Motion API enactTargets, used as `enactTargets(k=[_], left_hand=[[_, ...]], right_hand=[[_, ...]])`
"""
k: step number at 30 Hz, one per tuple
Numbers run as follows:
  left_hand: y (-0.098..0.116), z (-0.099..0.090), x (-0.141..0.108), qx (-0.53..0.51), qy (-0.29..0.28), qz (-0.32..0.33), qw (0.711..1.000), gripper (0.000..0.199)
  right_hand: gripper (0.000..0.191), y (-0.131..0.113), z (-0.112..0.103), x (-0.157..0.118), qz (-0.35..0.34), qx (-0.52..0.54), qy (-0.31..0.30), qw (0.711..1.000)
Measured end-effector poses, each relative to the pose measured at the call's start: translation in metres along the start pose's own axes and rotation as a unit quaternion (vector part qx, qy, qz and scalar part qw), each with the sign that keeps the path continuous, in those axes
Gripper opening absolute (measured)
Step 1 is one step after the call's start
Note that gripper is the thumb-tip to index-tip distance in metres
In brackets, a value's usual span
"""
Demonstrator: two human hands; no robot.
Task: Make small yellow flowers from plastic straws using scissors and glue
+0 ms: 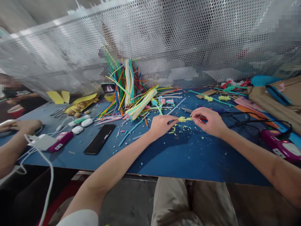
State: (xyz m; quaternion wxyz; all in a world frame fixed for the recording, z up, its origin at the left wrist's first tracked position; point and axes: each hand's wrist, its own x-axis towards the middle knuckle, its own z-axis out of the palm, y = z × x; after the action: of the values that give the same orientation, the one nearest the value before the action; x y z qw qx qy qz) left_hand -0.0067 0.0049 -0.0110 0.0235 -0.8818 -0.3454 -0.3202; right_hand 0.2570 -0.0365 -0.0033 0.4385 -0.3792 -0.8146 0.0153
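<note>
My left hand pinches one end of a short yellow pipe cleaner piece, fluffy and bunched near those fingertips. Its straighter end reaches the fingertips of my right hand. Curled in that right hand is a pair of scissors, the metal blades poking out to the left above the yellow piece and a bit of red handle showing in the palm. Yellow and blue clippings litter the table below. Pink and blue pipe cleaner flowers lie just beyond my left hand, and more yellow shaped pieces behind my right.
A tall heap of coloured pipe cleaners stands against the perforated metal screen. A black phone lies left, near a power strip and cables. Another person's hand rests at far left. A purple power strip sits right.
</note>
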Motion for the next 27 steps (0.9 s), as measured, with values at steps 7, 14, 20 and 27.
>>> enactTargets(k=[7,14,20,27], left_hand=[[0.000,0.000,0.000,0.006,0.015,0.024,1.000,0.023],[0.002,-0.002,0.000,0.024,0.035,0.051,0.998,0.025],[0.001,-0.001,0.000,0.030,0.043,0.063,0.997,0.024],[0.001,-0.001,0.000,0.032,0.050,0.073,0.996,0.023]], right_hand=[[0.006,-0.006,0.006,0.001,-0.006,-0.018,0.038,0.999],[0.007,-0.010,0.006,0.002,-0.008,-0.038,0.032,0.999],[0.006,-0.007,0.011,0.000,-0.022,-0.057,0.027,0.998],[0.009,-0.006,0.013,0.000,-0.026,-0.068,0.021,0.997]])
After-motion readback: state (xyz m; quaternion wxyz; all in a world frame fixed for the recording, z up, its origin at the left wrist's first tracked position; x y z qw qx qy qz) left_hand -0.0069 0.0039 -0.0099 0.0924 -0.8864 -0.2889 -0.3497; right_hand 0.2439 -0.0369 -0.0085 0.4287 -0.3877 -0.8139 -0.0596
